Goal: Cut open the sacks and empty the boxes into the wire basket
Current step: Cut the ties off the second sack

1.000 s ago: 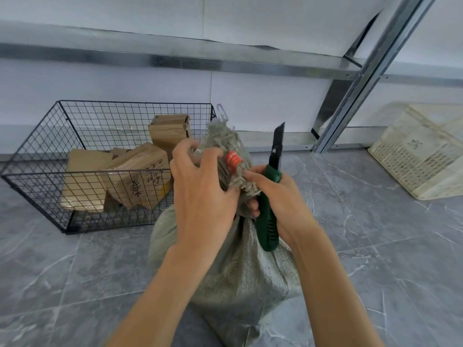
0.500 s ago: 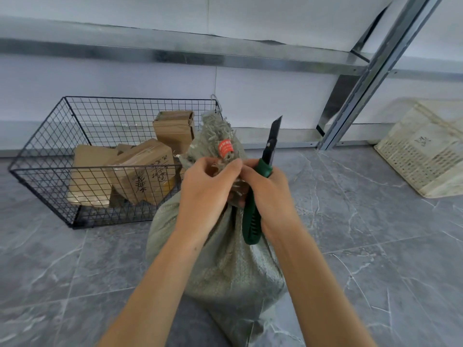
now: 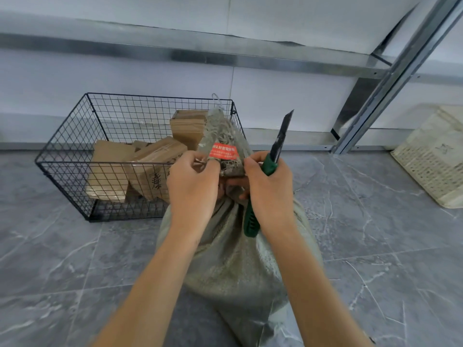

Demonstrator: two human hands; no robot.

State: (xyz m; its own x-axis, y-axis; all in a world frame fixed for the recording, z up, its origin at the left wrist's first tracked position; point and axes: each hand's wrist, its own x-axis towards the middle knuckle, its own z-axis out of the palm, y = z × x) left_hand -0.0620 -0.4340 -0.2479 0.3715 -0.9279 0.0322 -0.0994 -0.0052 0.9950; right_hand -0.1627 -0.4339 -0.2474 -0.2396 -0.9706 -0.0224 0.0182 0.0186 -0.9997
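Observation:
A grey-green woven sack (image 3: 233, 266) stands on the floor in front of me, its frayed top bunched upward with a red label (image 3: 223, 151) on it. My left hand (image 3: 193, 181) pinches the left side of the sack's mouth. My right hand (image 3: 269, 186) grips a green-handled utility knife (image 3: 271, 164), blade pointing up, while its fingertips also touch the right side of the mouth. The black wire basket (image 3: 67, 156) sits behind and left of the sack, holding several brown cardboard boxes (image 3: 150, 169).
A cream plastic crate (image 3: 433, 156) lies tipped at the right edge. A slanted metal post (image 3: 390, 78) and a horizontal metal rail (image 3: 175, 53) run along the white wall behind. The floor is grey marbled tile (image 3: 62, 259).
Both hands have shifted down and apart on the sack's top, spreading the mouth so the red label faces me. The knife blade tilted slightly right.

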